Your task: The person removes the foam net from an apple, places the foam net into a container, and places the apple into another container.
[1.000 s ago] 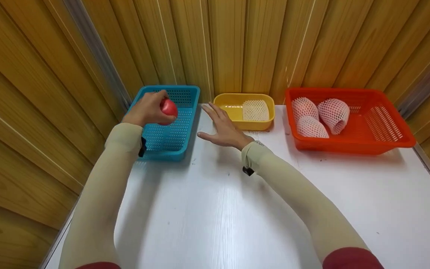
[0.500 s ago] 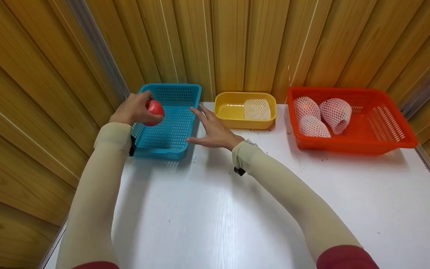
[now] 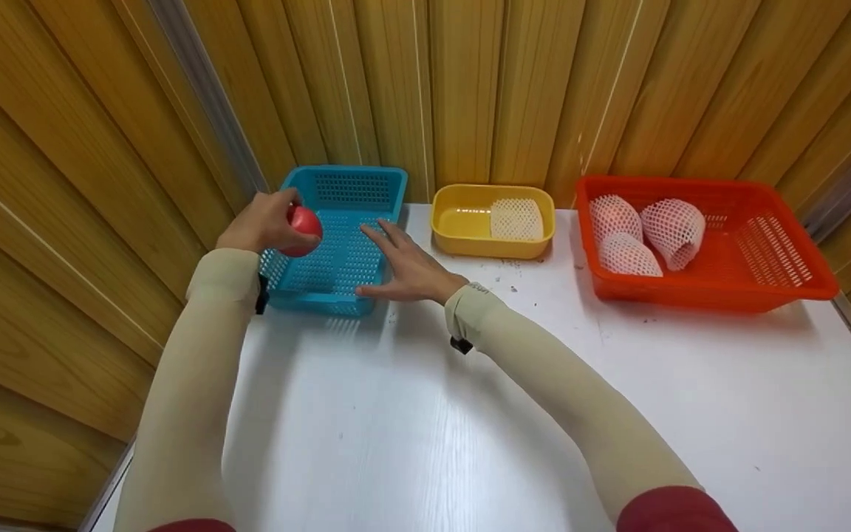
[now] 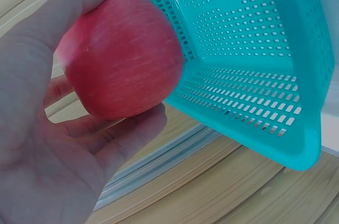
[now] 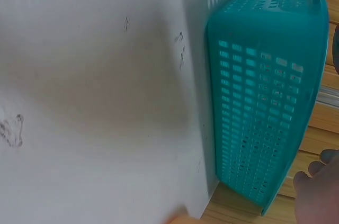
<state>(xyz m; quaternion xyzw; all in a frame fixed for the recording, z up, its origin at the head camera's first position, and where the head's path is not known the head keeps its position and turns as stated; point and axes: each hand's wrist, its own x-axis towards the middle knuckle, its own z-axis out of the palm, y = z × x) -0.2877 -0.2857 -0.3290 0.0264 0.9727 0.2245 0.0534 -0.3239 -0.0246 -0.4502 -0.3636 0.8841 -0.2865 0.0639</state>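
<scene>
Round red apple [image 4: 124,57] sits clamped in the left hand [image 3: 254,225] near a blue perforated plastic basket [image 3: 322,299]; the right hand [image 3: 412,272] spreads empty. Seemingly carrying; release would call for lowering.

Small dark lettering [image 3: 479,288], head view, on the cuff [image 3: 467,316] of the pale right sleeve [image 3: 551,369]; characters too small and blurred to read. No text, label, brand, number or sign is legible.
</scene>
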